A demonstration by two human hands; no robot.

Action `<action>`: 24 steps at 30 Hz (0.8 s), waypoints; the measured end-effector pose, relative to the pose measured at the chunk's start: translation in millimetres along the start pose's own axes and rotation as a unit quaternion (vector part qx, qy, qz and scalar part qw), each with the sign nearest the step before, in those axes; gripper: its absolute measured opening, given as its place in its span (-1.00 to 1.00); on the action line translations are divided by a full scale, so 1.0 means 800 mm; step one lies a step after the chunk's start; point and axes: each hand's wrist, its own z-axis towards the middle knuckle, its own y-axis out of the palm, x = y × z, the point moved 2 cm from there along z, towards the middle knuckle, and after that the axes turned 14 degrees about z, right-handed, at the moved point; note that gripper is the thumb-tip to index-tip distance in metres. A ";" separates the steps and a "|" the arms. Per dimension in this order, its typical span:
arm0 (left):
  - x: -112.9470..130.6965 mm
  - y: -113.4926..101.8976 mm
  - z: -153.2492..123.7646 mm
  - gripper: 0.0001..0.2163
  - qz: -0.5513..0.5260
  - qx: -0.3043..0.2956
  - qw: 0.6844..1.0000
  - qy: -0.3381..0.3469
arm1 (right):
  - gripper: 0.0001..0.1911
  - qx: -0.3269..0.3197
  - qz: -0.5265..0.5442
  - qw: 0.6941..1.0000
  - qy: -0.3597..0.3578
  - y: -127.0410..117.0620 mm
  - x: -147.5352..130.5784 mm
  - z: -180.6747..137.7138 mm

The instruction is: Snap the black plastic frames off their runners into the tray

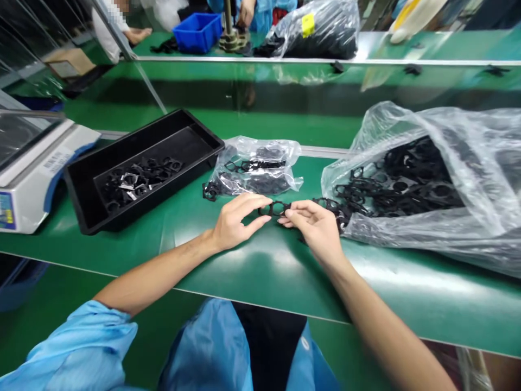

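Observation:
Between my hands is a strip of linked black moulded plastic frames [274,209]. My left hand [238,221] pinches its left end between thumb and fingers. My right hand [315,231] grips the strip just to the right, and the strip runs on towards a large clear plastic bag [423,179] heaped with similar black parts. A smaller clear bag [254,168] of black frames lies just beyond my hands. In a black plastic tray [122,146] to the left lies a pile of cut black pieces [140,179].
Everything lies on a green bench top [260,266]. A white weighing scale [36,174] stands at the far left. Beyond a metal rail, a co-worker's hand [246,13] is near a blue bin [198,32] and a bag of black parts [309,32].

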 end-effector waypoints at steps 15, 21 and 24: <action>0.010 0.001 -0.001 -0.83 0.058 -0.035 0.997 0.039 | -0.60 -0.060 0.065 0.996 0.025 0.010 0.003 -0.005; 0.011 0.002 -0.001 -0.85 0.019 -0.042 0.999 0.017 | -0.62 -0.053 0.081 0.995 0.030 0.011 0.004 -0.004; 0.011 0.002 -0.002 -0.82 0.001 -0.043 0.999 0.005 | -0.63 -0.051 0.078 0.995 0.024 0.011 0.005 -0.005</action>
